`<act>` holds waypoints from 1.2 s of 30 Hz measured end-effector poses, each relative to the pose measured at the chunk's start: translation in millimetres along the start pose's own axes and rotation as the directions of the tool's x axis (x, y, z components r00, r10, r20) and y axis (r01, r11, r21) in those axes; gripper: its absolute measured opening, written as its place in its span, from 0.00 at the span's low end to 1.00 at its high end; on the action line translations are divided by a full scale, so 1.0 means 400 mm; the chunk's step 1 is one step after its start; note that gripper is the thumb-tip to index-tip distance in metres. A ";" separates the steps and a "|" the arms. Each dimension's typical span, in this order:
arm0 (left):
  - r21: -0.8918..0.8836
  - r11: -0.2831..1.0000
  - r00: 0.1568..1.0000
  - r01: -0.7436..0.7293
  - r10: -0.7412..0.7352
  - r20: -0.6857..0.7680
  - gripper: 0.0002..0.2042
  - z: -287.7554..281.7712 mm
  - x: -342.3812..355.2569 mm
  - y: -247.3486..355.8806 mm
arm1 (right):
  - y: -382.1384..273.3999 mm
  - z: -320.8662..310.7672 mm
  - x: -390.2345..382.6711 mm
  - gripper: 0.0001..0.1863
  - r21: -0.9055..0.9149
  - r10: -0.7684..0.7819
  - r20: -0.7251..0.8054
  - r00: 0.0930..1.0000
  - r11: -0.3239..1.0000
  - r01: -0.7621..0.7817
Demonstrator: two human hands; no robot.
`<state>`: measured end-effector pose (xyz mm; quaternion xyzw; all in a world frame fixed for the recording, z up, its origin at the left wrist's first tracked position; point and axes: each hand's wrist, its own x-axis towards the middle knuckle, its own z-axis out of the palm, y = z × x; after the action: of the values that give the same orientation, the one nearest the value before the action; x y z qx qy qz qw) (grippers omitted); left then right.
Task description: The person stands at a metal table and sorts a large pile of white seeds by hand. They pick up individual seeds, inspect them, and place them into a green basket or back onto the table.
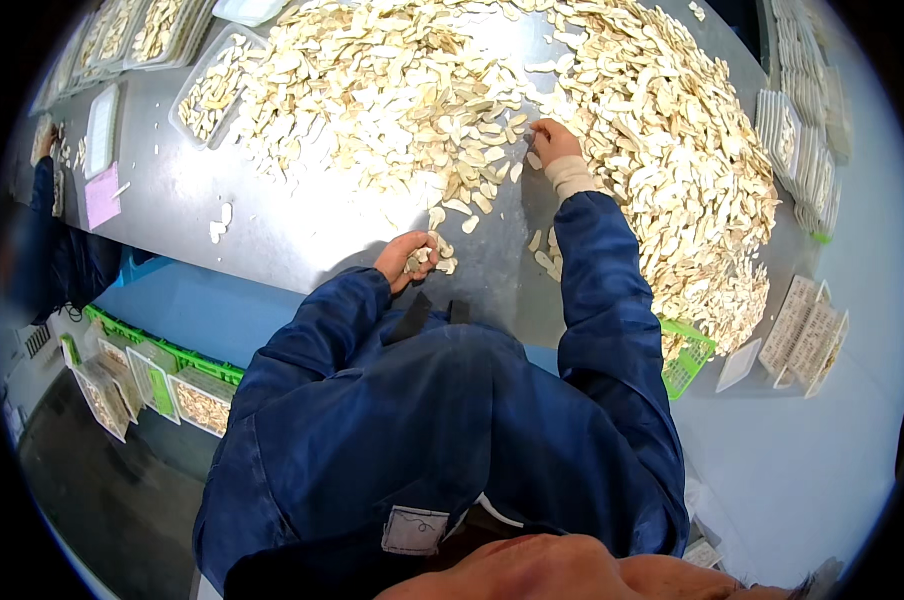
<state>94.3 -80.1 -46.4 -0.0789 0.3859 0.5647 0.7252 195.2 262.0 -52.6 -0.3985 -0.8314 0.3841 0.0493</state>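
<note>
We see our left hand curled around a small clutch of thin cream-coloured slices, with a few more close by its fingers on the grey tabletop. At 2 o'clock from it, our right hand reaches down by the narrow strip between 2 heaps, its fingers bent and close together; we cannot tell whether it pinches a slice. Most of the slices lie in those heaps: the left heap spreads at 12 o'clock from our left hand, and the right heap runs from 1 to 5 o'clock around our right hand. We also see, from our left hand, a clear plastic tray of slices at 10 o'clock and a pink sheet at 9 o'clock; a green basket sits at 5 o'clock from our right hand.
</note>
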 end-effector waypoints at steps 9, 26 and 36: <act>-0.018 0.999 0.999 0.034 -0.035 -0.021 0.13 0.002 0.000 0.002 | -0.059 0.058 0.040 0.05 -0.431 -0.125 -0.095 0.988 0.899 0.073; 0.033 0.999 1.000 0.016 -0.016 -0.021 0.13 -0.006 0.003 -0.007 | -0.067 0.056 -0.032 0.08 -0.351 0.032 -0.020 0.999 0.936 -0.037; 0.001 1.000 1.000 -0.001 0.001 -0.015 0.11 -0.002 -0.002 -0.007 | -0.010 0.031 -0.257 0.06 -0.254 -0.026 -0.054 0.998 0.967 0.011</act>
<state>96.2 -82.3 -47.3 -0.0828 0.3917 0.5642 0.7221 257.6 181.2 -35.6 -0.4047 -0.8755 0.2628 0.0253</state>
